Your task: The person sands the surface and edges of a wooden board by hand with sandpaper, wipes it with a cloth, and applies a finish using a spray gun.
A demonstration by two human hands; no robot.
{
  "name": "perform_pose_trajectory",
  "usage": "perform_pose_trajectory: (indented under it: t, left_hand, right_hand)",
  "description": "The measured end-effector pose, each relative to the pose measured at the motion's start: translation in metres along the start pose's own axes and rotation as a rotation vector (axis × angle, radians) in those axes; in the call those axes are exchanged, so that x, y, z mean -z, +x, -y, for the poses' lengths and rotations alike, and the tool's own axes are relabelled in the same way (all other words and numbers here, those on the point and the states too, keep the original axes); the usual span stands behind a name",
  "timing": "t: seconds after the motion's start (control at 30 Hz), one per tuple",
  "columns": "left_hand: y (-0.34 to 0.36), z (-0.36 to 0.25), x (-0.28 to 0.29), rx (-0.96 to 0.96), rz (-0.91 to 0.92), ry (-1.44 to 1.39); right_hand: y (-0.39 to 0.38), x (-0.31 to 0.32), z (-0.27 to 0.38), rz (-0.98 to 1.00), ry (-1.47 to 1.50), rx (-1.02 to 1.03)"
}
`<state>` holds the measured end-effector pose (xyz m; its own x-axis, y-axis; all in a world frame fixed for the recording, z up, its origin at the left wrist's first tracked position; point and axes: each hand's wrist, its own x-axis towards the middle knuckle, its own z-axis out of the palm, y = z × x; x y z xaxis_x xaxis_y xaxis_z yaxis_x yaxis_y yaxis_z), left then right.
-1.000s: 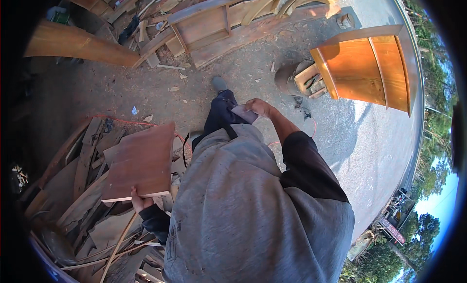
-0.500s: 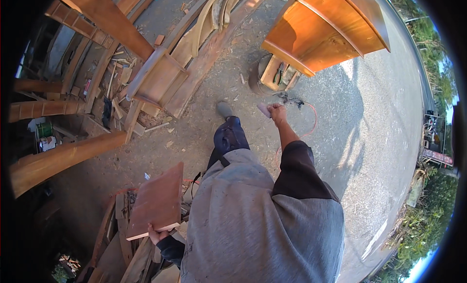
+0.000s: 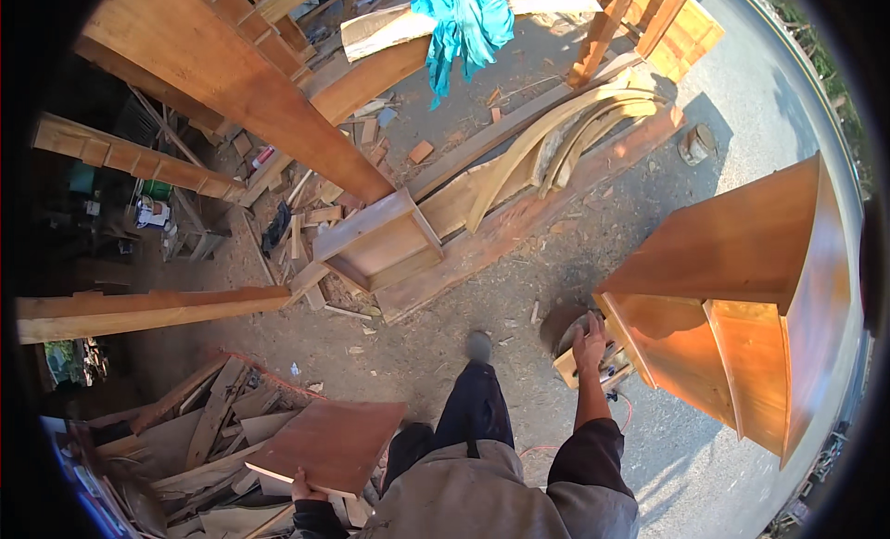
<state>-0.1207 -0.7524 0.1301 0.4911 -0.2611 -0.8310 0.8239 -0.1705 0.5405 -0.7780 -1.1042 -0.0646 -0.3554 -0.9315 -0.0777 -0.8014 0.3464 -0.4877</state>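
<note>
My left hand grips the near edge of a flat, reddish-brown wooden panel, holding it tilted at my left side above a heap of scrap wood. At the right, my right hand is stretched forward with bent fingers over a round stool-like drum. A small greyish sheet, which looks like sandpaper, is mostly hidden by those fingers. Beside this hand stands a varnished orange-brown cabinet. Under my wrist, a small wooden piece rests by the drum; pliers there are mostly covered.
Scrap boards lie piled at lower left. Ahead are a wooden drawer-like frame, curved wooden strips and a long plank. A turquoise cloth hangs over a beam. An orange cord runs along the ground.
My view has swung left and up. My right hand, which held the small greyish sheet out in front, has reached over the drum beside the cabinet. My left hand keeps hold of the panel.
</note>
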Motion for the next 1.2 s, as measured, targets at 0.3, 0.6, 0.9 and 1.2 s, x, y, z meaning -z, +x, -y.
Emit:
perform_pose_trajectory:
  t: [0.3, 0.6, 0.9, 1.2]
  left_hand:
    - [-0.061, 0.034, -0.106, -0.189, 0.127, 0.028]
    - [-0.053, 0.041, -0.132, -0.234, 0.049, -0.058]
    - [-0.023, 0.039, -0.107, -0.412, -0.009, -0.032]
    - [0.014, 0.03, -0.12, -0.496, 0.135, 0.01]
  right_hand:
    - [0.385, 0.134, 0.529, -0.24, 0.075, 0.423]
    - [0.477, 0.108, 0.596, -0.248, -0.122, 0.433]
    - [0.451, 0.214, 0.668, -0.471, 1.138, 0.548]
    - [0.445, 0.023, 0.597, -0.558, 0.277, 0.731]
